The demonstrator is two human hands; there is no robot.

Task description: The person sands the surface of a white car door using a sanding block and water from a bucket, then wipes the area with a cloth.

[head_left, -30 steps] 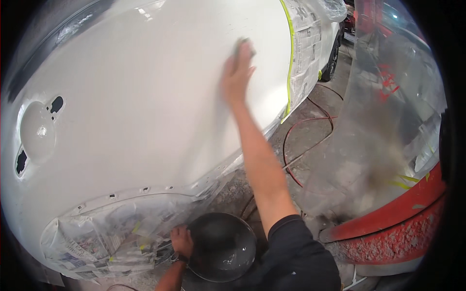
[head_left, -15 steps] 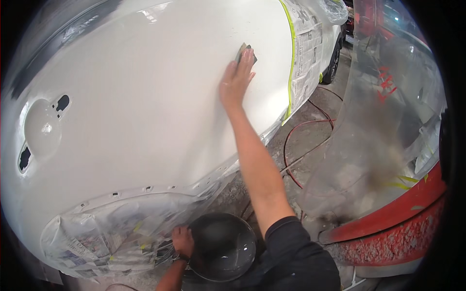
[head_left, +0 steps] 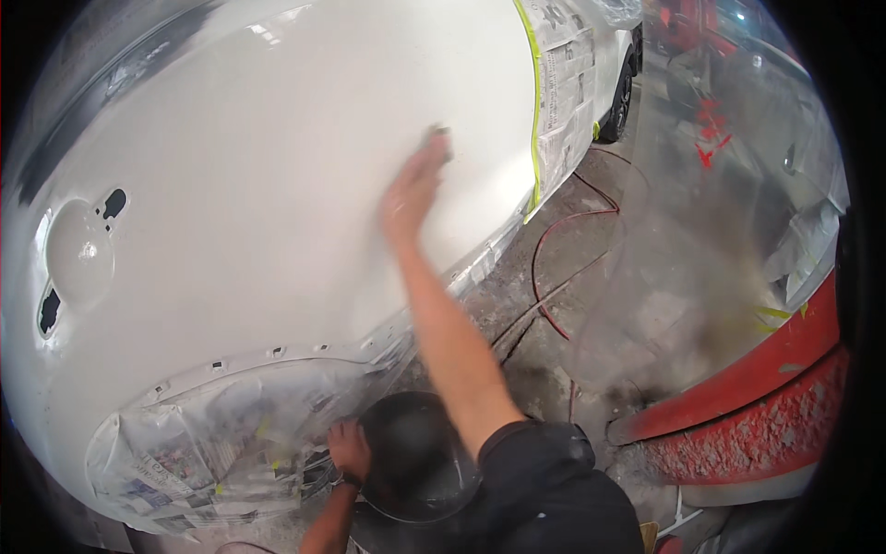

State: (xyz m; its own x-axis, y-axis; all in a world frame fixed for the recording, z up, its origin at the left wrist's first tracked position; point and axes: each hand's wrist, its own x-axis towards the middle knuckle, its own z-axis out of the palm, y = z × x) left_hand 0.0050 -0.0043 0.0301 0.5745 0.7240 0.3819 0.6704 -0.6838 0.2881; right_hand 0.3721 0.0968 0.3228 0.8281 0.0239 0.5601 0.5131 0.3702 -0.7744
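Nearest you, your left hand (head_left: 348, 450) rests at the rim of a dark round bucket (head_left: 415, 457) on the floor, its fingers curled against the masked wheel arch (head_left: 221, 443), where clear plastic and newspaper cover the opening. Your left wrist carries a dark watch band.

Farther out, your right arm reaches up across the white car panel (head_left: 258, 212). Your right hand (head_left: 411, 189) lies flat on the paint, fingers pressed together and blurred, with a small grey sanding pad (head_left: 437, 136) under the fingertips near the panel's far right part.

Just right of the pad, a yellow-green tape line (head_left: 535, 120) edges newspaper masking (head_left: 568, 92). A red hose (head_left: 554, 268) loops over the dusty concrete floor beyond. To the far right stands a red car body (head_left: 766, 406) under clear plastic sheeting.
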